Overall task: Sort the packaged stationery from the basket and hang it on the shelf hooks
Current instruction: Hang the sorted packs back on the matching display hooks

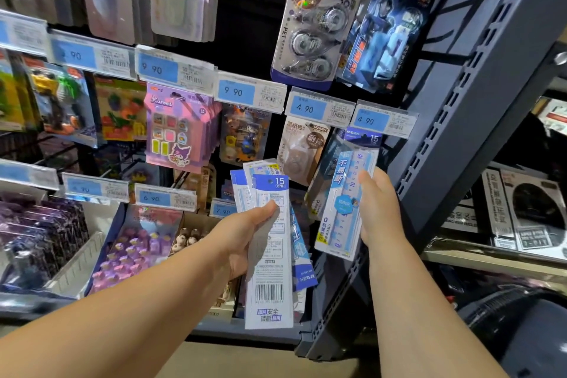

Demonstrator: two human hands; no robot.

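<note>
Blue-and-white plastic on both sides, one low, one high.
Your left hand [245, 233] pinches a fanned bunch of ruler packs [270, 270], thumb pressed on the front one, fingers hidden behind, held low at centre. Over to your right hand [380, 209]: thumb on the near edge, fingers curled behind a single ruler pack [345, 202], raised just under the 4.90 price tag [382, 120], beside the grey shelf upright [460, 95].

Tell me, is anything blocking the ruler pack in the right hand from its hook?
Nothing visible does. The ruler pack in the right hand has its top just under the rightmost 4.90 price tag; the hook itself does not show.
</note>
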